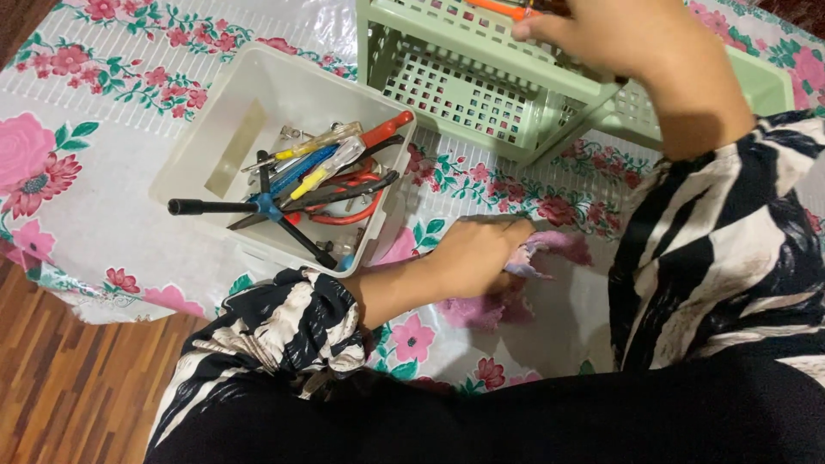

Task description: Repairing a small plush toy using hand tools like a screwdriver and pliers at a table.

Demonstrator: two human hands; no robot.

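Observation:
My left hand (471, 255) rests on the flowered plastic sheet (112, 172) and grips a pink-purple cloth (550, 249) that bunches under and beside my fingers. My right hand (619, 39) reaches over the pale green slotted basket (464, 86) at the top, its fingers closed around an orange-handled tool (507, 9) lying across the basket's rim. Only a short piece of that tool shows. Both arms wear black-and-white patterned sleeves.
A white plastic bin (258, 94) to the left holds several tools: screwdrivers, red-handled pliers and a black cross wrench (258, 210) sticking out over its edge. A second green basket (756, 82) lies behind the first. Wooden floor (60, 378) shows at lower left.

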